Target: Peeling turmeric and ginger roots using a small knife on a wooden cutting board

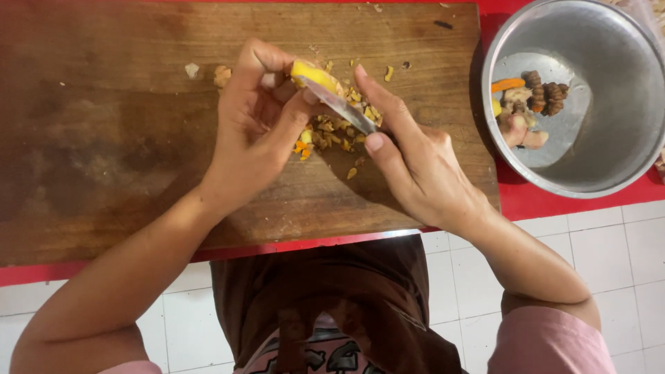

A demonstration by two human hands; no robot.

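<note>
Left hand [258, 118] pinches a yellow root piece [312, 73] above the wooden cutting board [104, 138], near its far edge. The knife blade [343, 107] slants down-right from the root into the closed right hand [409, 156]. Peelings [332, 131] lie beneath; the steel bowl [623, 138] sits far right.

Both forearms angle in over the wooden cutting board [138, 104], hands meeting above its middle. Left hand [253, 128] palm-up, fingers curled, thumb and fingertips pinched closed. Right hand [415, 163] knuckles-up, index extended, thumb pressing toward the left hand's.
</note>
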